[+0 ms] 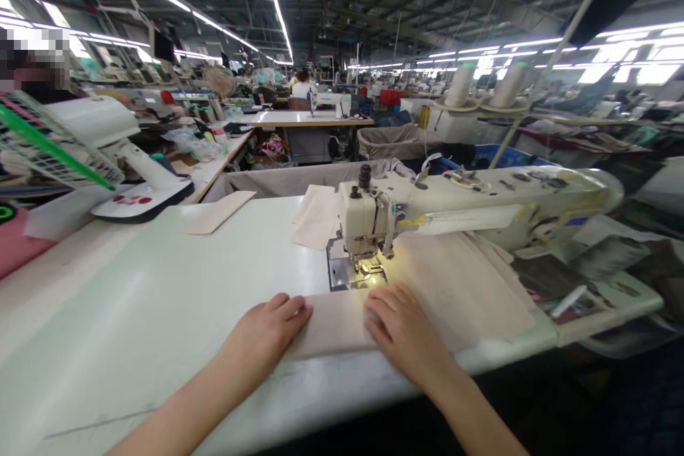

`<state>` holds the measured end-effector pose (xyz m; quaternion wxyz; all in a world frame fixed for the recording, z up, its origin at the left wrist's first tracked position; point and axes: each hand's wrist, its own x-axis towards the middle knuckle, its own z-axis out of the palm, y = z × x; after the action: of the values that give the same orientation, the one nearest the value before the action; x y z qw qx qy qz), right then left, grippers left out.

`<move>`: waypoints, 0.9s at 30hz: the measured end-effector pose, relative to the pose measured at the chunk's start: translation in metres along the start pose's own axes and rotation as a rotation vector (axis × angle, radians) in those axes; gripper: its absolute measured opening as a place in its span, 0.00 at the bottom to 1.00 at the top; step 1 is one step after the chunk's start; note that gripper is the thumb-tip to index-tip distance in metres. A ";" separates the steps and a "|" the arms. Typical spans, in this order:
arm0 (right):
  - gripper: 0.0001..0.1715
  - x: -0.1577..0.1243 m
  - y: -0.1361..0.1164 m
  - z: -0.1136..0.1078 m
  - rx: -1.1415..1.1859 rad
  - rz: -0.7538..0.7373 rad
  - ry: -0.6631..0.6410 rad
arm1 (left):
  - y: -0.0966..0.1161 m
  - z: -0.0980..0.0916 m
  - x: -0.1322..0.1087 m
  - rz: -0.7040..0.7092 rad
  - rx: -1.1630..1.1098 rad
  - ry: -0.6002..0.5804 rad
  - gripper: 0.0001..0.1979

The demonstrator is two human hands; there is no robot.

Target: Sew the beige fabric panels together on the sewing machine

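A folded piece of beige fabric (334, 324) lies near the front edge of the pale table, just before the sewing machine (368, 217). My left hand (270, 331) is closed at its left end, fingers curled and thumb against the cloth. On its right end rests my right hand (400, 331), fingers bent together over the cloth, close to the lit needle plate (355, 272). Its fingertips are slightly blurred. A larger beige fabric sheet (459, 285) lies to the right, partly under the machine arm. Beyond the needle plate are small beige pieces (315, 217).
A flat beige piece (220, 214) lies at the table's far edge. At the left stands a white fan (142, 203). Thread cones (460, 85) stand behind the machine. Fabric-lined bins (398, 139) are beyond the table. A person (303, 87) sits farther back.
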<state>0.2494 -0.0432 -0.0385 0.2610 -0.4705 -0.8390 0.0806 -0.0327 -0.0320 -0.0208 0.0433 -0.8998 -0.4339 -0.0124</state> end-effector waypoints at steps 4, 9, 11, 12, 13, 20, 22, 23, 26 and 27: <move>0.12 -0.001 -0.005 0.009 0.017 0.084 0.052 | -0.008 -0.008 0.039 -0.095 -0.023 -0.015 0.14; 0.13 -0.003 -0.018 0.021 -0.025 0.130 0.122 | -0.005 -0.004 0.092 -0.175 -0.087 0.014 0.23; 0.13 -0.003 -0.019 0.022 -0.028 0.133 0.119 | -0.004 0.001 0.106 -0.178 -0.098 -0.004 0.22; 0.13 -0.003 -0.019 0.022 -0.024 0.137 0.113 | -0.005 0.003 0.111 -0.162 -0.110 -0.012 0.21; 0.13 -0.003 -0.019 0.022 -0.016 0.142 0.104 | -0.007 0.005 0.116 -0.136 -0.130 -0.017 0.21; 0.17 0.003 -0.020 0.024 -0.011 0.163 0.086 | -0.033 0.013 0.131 0.005 -0.232 0.021 0.22; 0.16 0.004 -0.020 0.023 -0.033 0.174 0.080 | -0.035 0.014 0.134 0.021 -0.237 0.039 0.22; 0.16 0.005 -0.020 0.023 -0.037 0.177 0.077 | -0.035 0.014 0.135 0.030 -0.242 0.044 0.21; 0.15 0.006 -0.020 0.022 -0.025 0.176 0.069 | -0.035 0.014 0.137 0.050 -0.249 0.047 0.22; 0.14 0.006 -0.020 0.021 -0.019 0.176 0.068 | -0.035 0.014 0.137 0.052 -0.247 0.046 0.22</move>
<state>0.2211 -0.0462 -0.0469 0.2769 -0.5473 -0.7858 0.0790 0.0253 0.0981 -0.0245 -0.0577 -0.9088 -0.4043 -0.0854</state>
